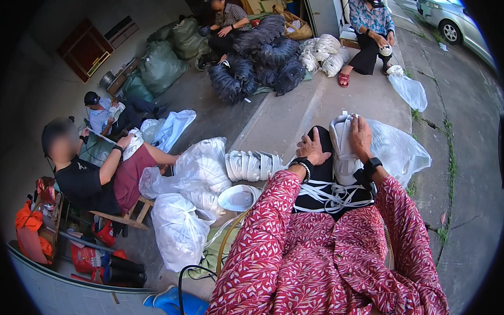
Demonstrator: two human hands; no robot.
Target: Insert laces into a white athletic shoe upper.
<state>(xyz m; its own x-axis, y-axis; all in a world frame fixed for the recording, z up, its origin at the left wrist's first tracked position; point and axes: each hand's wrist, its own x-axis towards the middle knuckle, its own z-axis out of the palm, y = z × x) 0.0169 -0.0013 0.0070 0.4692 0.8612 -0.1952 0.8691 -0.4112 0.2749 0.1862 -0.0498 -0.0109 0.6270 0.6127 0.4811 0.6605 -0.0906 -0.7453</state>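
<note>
A white shoe upper (345,164) lies along my right thigh, its far end rounded. My right hand (360,138) is closed on its right edge near that far end. My left hand (314,148) rests on my dark trouser leg beside the shoe upper, fingers apart, with nothing visible in it. Several loose white laces (332,196) lie tangled across my lap, close to the shoe upper's near end. To the left of my left hand, a row of nested white shoe uppers (253,166) lies on its side, and a single white shoe (239,198) sits nearer me.
Stuffed white plastic bags (180,229) stand at my left; a clear bag (399,149) lies beyond my right hand. Large dark bundles (268,54) and white bundles (325,54) are farther off. A person (91,168) sits left, another (372,28) far right. A car (455,20) is parked outside.
</note>
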